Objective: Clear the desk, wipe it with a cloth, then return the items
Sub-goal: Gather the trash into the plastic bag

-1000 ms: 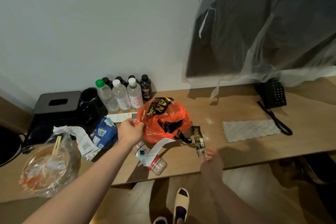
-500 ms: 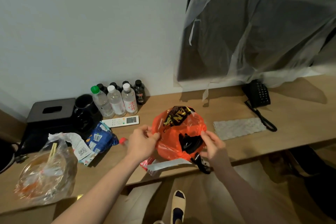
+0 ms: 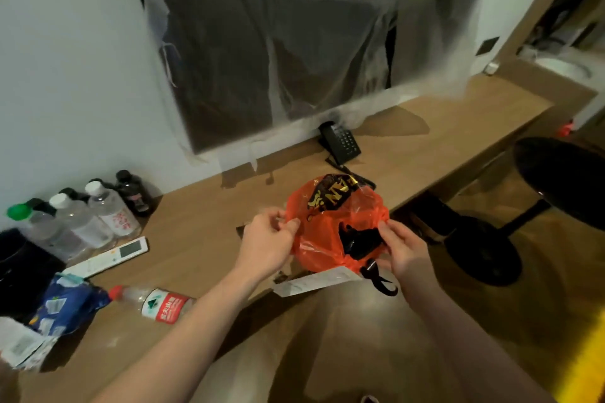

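Observation:
I hold an orange plastic bag above the front edge of the wooden desk. My left hand pinches its left rim and my right hand grips its right rim. Dark wrappers with yellow print show through the bag, and a white receipt hangs below it. An empty bottle with a red label lies on its side near the desk's front. A white remote lies behind it. The cloth is hidden behind the bag.
Several bottles stand by the wall at the left. A blue snack bag and black items sit at the far left. A black phone stands below a plastic-covered screen. A black stool stands on the right.
My right hand left the dark wrapper and took the bag's right rim. Both hands lifted the bag off the desk toward me and to the right. The view swung right.

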Available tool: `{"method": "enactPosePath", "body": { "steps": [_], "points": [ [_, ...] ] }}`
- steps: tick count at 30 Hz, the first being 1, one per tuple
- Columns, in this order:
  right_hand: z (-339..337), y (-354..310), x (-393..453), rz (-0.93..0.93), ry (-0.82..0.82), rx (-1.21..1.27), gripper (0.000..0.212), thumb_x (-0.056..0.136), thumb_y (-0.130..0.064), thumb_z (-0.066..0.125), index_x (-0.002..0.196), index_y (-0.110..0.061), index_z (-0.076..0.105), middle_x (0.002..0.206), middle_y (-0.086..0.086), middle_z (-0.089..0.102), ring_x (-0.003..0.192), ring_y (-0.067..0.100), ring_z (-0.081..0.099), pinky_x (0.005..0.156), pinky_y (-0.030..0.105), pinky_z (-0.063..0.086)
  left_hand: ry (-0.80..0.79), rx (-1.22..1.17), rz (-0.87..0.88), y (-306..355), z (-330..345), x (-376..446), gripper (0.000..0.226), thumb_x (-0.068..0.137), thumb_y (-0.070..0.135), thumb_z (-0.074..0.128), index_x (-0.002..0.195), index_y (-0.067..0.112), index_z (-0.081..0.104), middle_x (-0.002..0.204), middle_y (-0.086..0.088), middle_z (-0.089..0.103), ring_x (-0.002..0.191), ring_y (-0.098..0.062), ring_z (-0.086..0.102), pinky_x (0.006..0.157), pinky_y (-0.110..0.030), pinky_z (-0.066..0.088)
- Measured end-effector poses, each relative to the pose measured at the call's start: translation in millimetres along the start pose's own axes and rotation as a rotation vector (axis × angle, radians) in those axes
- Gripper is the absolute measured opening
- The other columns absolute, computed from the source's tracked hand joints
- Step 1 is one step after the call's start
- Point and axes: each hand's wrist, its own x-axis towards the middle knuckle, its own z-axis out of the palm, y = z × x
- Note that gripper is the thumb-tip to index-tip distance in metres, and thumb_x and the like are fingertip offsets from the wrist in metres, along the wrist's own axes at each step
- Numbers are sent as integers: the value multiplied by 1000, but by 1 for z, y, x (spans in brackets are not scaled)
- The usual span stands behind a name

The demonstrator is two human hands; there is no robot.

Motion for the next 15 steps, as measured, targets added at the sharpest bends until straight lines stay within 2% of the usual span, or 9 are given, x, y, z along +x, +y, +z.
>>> {"method": "enactPosePath", "body": {
  "steps": [3, 5, 7, 9, 11, 15],
  "points": [
    [-42, 2, 1, -28, 16, -26, 10, 101, -30, 64, 106, -25, 71, 104, 0, 76, 87, 14, 76, 69, 29, 60, -56, 29, 6, 7, 40, 5, 15, 87, 38, 62, 89, 27, 71, 77, 4, 77, 75, -20, 76, 80, -49, 62],
    [-90, 7, 8, -4, 68, -13, 7, 101, -29, 64, 106, -25, 68, 110, -1, 73, 87, 13, 73, 65, 25, 56, -103, 44, -7, 17, 89, 4, 14, 84, 39, 61, 88, 29, 70, 78, 3, 77, 76, -21, 76, 79, -50, 62],
    [-139, 15, 20, 34, 106, 12, 14, 101, -25, 64, 115, -21, 66, 114, 3, 70, 92, 14, 70, 65, 23, 54, -139, 49, -11, 24, 142, 0, 12, 87, 34, 63, 87, 26, 71, 78, 5, 77, 76, -20, 76, 78, -49, 63],
    [-189, 23, 32, 64, 92, -16, 5, 103, -21, 61, 102, -23, 65, 104, -2, 69, 87, 11, 69, 59, 17, 51, -144, 70, -33, 29, 195, -7, 14, 91, 31, 62, 85, 23, 72, 77, 6, 77, 75, -18, 76, 77, -47, 63],
    [-237, 32, 43, 72, 54, -42, 11, 105, -23, 59, 99, -26, 68, 100, -4, 73, 87, 13, 73, 61, 17, 54, -146, 71, -67, 31, 247, -15, 13, 96, 24, 61, 88, 22, 72, 78, 3, 77, 73, -16, 75, 77, -45, 64],
    [-320, 53, 70, 160, 9, -82, 18, 105, -25, 59, 111, -18, 75, 107, 1, 78, 100, 16, 75, 76, 30, 60, -143, 90, -121, 31, 334, -25, 11, 98, 23, 61, 92, 25, 70, 83, 2, 77, 75, -16, 75, 76, -45, 64]
  ]
}}
